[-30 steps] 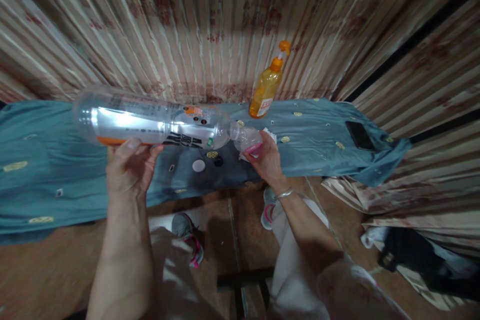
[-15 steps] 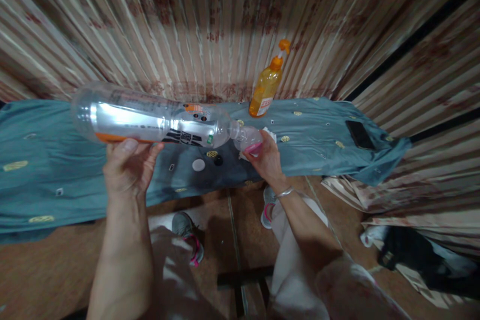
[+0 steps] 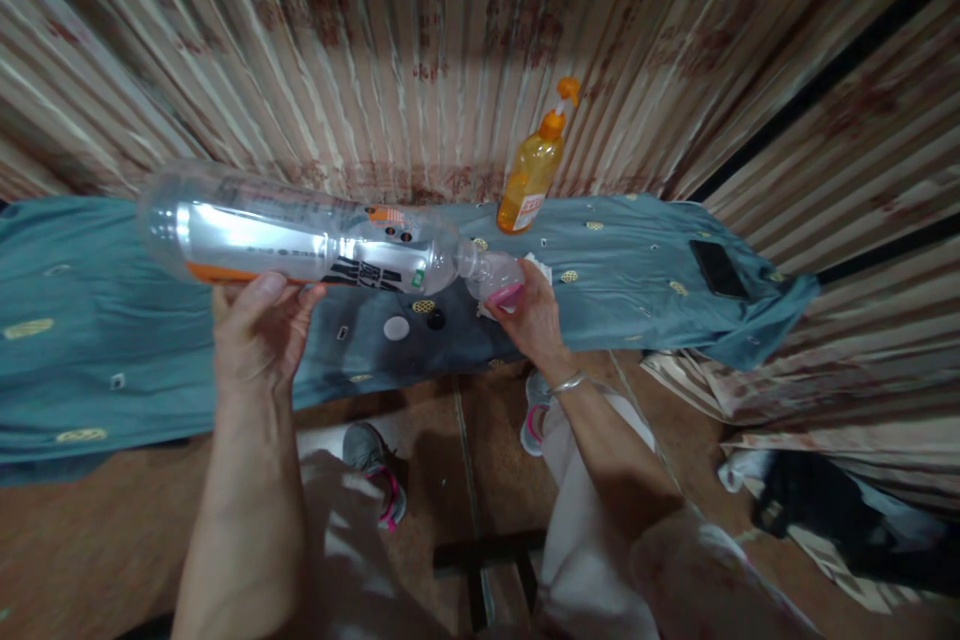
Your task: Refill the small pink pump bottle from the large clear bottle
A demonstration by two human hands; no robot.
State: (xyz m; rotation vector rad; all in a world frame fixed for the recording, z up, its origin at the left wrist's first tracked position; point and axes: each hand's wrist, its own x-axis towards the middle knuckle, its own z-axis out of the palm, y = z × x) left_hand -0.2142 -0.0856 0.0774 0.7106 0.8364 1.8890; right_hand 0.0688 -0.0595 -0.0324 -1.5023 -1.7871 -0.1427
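Observation:
My left hand (image 3: pixel 259 330) is closed around the underside of a large clear plastic bottle (image 3: pixel 300 235) with a silver, orange and black label. The bottle lies nearly level in the air, its neck pointing right. Its mouth meets a small clear container (image 3: pixel 495 270) with a pink part, which my right hand (image 3: pixel 536 320) grips; whether the mouth goes inside it I cannot tell. A crumpled white tissue (image 3: pixel 541 269) shows behind my right fingers. Below the bottle, a white round cap (image 3: pixel 397 328) and a small black cap (image 3: pixel 436 320) lie on the cloth.
A teal patterned cloth (image 3: pixel 135 340) covers the narrow table. An orange pump bottle (image 3: pixel 532 175) stands at the back, before the striped curtain (image 3: pixel 360 50). A black phone (image 3: pixel 718 268) lies at the right. Dark and white fabric (image 3: pixel 832 510) rests on the floor, lower right.
The large bottle's base end has risen very slightly, and my left hand has shifted a little to the right. My right hand and the small container keep nearly the same place.

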